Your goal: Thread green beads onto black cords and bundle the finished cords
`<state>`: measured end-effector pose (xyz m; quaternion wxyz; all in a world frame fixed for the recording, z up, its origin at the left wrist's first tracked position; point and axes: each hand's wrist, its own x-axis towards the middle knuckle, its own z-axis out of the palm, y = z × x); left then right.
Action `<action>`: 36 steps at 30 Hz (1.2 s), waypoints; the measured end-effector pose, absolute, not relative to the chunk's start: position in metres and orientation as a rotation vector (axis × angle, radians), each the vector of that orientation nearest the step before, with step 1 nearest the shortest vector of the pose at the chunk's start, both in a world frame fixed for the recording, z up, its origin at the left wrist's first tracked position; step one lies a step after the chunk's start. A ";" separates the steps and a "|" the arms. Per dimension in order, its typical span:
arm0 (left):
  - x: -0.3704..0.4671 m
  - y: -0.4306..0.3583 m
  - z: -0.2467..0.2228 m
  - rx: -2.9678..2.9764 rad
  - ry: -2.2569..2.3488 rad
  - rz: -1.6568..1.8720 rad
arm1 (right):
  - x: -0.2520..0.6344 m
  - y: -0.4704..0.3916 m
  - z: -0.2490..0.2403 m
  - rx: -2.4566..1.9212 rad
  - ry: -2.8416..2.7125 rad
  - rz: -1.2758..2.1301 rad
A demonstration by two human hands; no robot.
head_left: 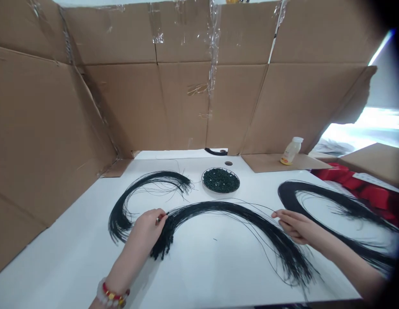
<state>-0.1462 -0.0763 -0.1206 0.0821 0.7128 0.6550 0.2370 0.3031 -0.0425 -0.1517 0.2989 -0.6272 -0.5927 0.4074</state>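
Observation:
A curved bundle of thin black cords [225, 207] lies across the middle of the white table, its left end thick with small dark tips [163, 240]. At that end my left hand [149, 225] is closed in a pinch on a single cord, with a small dark tip showing past the fingers. My right hand [294, 225] pinches the same kind of thin cord above the bundle's right part; whether it is one cord between both hands I cannot tell for certain. Behind the bundle stands a round dish [203, 183] heaped with small dark green pieces [220, 179].
Another curved cord bundle [122, 210] lies at the left, and a larger one [288, 193] at the right. Cardboard walls [183, 103] enclose the back and left. A white-capped bottle [291, 151] stands on a cardboard flap [260, 163]. Red packages [363, 191] lie far right.

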 end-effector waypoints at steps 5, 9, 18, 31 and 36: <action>-0.144 -0.095 -0.122 2.211 1.946 0.631 | 0.294 -0.064 -0.146 -1.788 -1.771 1.013; -0.179 -0.110 -0.113 2.208 2.011 0.672 | 0.298 -0.076 -0.116 -1.830 -1.957 0.690; -0.260 -0.134 -0.127 2.117 2.065 0.584 | 0.187 -0.084 -0.068 -1.292 -2.520 0.666; -0.263 -0.105 -0.147 2.066 2.043 0.713 | -0.090 -0.005 -0.112 -0.819 -2.855 0.712; -0.279 -0.099 -0.156 2.086 1.900 0.736 | -0.110 -0.001 -0.127 -0.804 -2.876 0.712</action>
